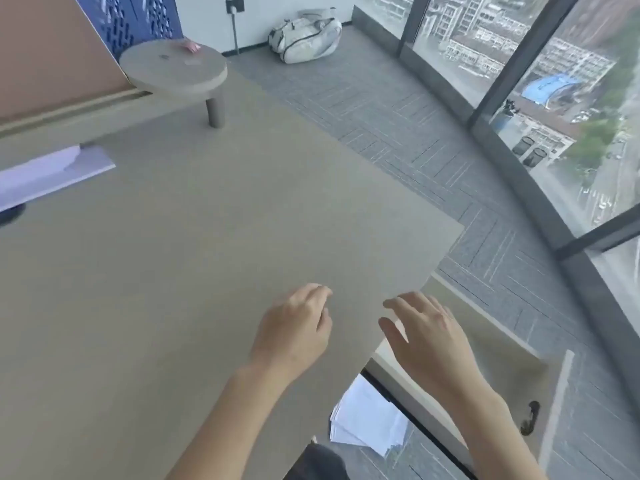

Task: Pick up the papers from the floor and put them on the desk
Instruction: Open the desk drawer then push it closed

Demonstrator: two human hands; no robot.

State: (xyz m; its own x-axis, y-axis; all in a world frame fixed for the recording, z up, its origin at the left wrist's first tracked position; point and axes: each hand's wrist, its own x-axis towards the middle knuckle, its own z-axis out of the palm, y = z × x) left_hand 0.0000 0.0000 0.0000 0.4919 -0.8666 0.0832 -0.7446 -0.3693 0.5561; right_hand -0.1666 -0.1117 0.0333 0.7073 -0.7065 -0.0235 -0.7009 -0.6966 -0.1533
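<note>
so basically nothing was done yet as far as i could tell. the papers (369,419) were a loose white stack lying on the grey carpet (433,109), down below the near corner of the desk (207,237), right by the cabinet (502,358) under it. both hands were empty: the left hand (294,327) hovered over the desktop with fingers loosely curled, holding nothing, and the right hand (426,330) was spread open past the desk edge, also gripping nothing. some pale sheets (52,174) were already lying at the far left of the desk, can't say if they're part of the job. my guess: the whole pick-up and the placing were left to do.
</note>
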